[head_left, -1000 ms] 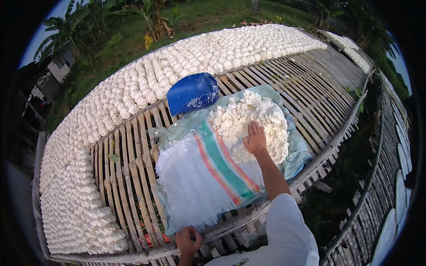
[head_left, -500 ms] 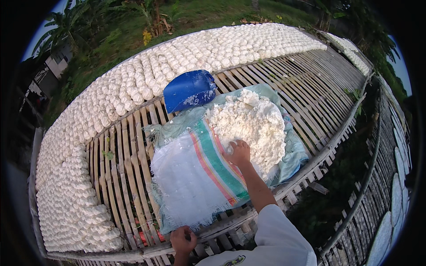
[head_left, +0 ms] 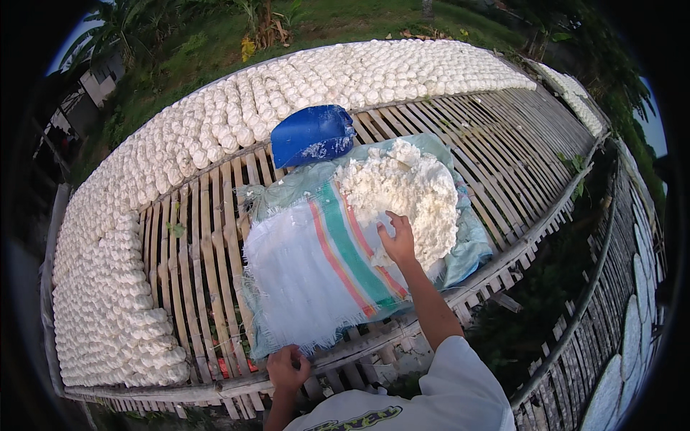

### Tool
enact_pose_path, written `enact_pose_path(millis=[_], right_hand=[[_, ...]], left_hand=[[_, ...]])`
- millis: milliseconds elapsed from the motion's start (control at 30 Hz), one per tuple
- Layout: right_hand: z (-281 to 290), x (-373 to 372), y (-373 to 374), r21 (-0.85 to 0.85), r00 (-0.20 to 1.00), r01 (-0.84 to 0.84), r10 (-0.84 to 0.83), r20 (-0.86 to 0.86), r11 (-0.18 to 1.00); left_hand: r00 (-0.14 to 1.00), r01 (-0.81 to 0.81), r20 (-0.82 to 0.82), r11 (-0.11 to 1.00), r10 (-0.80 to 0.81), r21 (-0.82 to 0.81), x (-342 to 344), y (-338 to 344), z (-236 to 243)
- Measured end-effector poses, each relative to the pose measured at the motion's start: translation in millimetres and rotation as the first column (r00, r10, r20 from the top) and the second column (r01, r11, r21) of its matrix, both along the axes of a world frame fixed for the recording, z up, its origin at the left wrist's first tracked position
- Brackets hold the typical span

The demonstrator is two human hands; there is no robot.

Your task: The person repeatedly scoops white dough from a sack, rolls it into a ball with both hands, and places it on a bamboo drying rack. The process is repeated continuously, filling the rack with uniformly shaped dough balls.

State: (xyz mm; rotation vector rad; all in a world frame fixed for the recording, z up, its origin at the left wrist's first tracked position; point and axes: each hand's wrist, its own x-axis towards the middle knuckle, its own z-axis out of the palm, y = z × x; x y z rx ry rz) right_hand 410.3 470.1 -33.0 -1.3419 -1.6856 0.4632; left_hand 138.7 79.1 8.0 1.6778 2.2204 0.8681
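My right hand [head_left: 399, 241] is at the near left side of a heap of white crumbly mash [head_left: 424, 194], thumb and fingers apart and holding nothing that I can see. Under it lies the edge of a white woven sack [head_left: 287, 273] with green and red stripes, its near edge frayed. The heap rests on a pale green plastic sheet [head_left: 471, 241]. My left hand [head_left: 289, 368] has its fingers curled at the sack's near left corner, by the bamboo rim; what they grip, if anything, is hidden. A cut blue plastic container [head_left: 313, 136], smeared white, lies beyond the sack.
Rows of white rounded lumps [head_left: 237, 108] cover the far and left sides of the bamboo-slat platform [head_left: 205, 258]. A pole rim [head_left: 208, 391] edges its near side. At right stands another slatted rack [head_left: 575, 345] with flat grey-white sheets [head_left: 625, 366]. Grass and trees lie beyond.
My right hand has lifted slightly off the sack's edge and shifted toward the heap, its fingers spreading. The left hand stays by the sack's near corner. The view has tilted a little.
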Motion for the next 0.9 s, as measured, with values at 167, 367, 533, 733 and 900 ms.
enact_pose_path(millis=[167,367,533,733,900], right_hand=[[-18.2,-6.0,-61.1,-0.097,0.745,-0.203,0.218,0.631,0.974],[4.0,13.3,-41.4,-0.230,0.965,-0.221,0.246,0.086,0.948],[27.8,2.6,-43.0,0.273,0.914,-0.163,0.041,0.404,0.948],[-14.6,-5.9,-65.0,-0.180,0.735,-0.116,0.206,0.646,0.977],[-12.7,14.0,-49.6,-0.280,0.995,0.015,0.015,0.102,0.960]], left_hand=[[1.000,-0.017,0.015,1.000,0.017,0.024,-0.1,1.2,2.6],[0.999,-0.012,0.030,0.998,0.010,0.054,-0.8,-1.2,-1.4],[1.000,0.008,0.019,0.996,-0.010,0.094,-0.2,1.3,-0.4],[0.999,0.000,0.034,0.998,-0.002,0.055,-0.9,-3.0,-5.1],[0.999,-0.007,0.044,0.997,0.004,0.081,-2.5,1.9,-5.6]])
